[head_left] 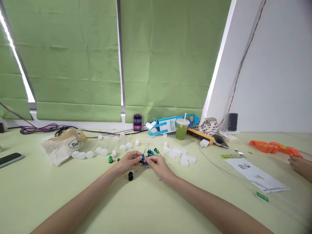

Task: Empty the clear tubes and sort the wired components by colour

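Near the middle of the table, my left hand (pixel 128 161) pinches a small shiny blue part (pixel 142 157) between thumb and fingers. My right hand (pixel 159 165) meets it from the other side with its fingers pressed together; whatever is between those fingertips is too small to make out. More small blue metallic parts (pixel 150 152) lie just behind and under the fingertips, with thin wires among them. A green part (pixel 110 159) stands left of my left hand, and a black one (pixel 130 176) sits in front of it. Another green piece (pixel 156 150) lies behind my right hand.
White round caps (pixel 184 162) lie on both sides, with clear tubes behind. A cloth bag (pixel 62 148) is left; a green drink cup (pixel 182 130) and orange power strip (pixel 200 136) stand back right. A printed sheet (pixel 258 175), white cable and another person's hand (pixel 301 166) by orange tool-like objects (pixel 275 148) are right.
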`<state>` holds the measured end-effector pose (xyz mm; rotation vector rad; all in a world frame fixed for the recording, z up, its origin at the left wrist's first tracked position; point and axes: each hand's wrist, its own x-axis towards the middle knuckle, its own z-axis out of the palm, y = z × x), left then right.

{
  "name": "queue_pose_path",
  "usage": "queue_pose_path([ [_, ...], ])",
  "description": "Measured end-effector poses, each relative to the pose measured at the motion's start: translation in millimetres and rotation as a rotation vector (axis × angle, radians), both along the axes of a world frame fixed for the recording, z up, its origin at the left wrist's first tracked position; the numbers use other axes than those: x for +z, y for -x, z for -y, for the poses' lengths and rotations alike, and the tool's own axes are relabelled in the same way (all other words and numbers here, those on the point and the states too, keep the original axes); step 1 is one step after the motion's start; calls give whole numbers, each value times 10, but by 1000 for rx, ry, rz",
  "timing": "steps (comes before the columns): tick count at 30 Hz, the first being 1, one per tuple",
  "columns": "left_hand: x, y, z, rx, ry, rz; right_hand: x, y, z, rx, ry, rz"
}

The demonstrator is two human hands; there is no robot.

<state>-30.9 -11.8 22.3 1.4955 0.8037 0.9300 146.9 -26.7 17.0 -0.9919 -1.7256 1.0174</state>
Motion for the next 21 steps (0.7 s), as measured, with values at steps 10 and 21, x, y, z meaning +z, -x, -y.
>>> queue_pose_path([
  [10,57,3,45,24,-46,-26,5,-27,10,9,99,-13],
  [21,63,1,58,24,-106,-69,-32,-46,37,39,84,-4],
])
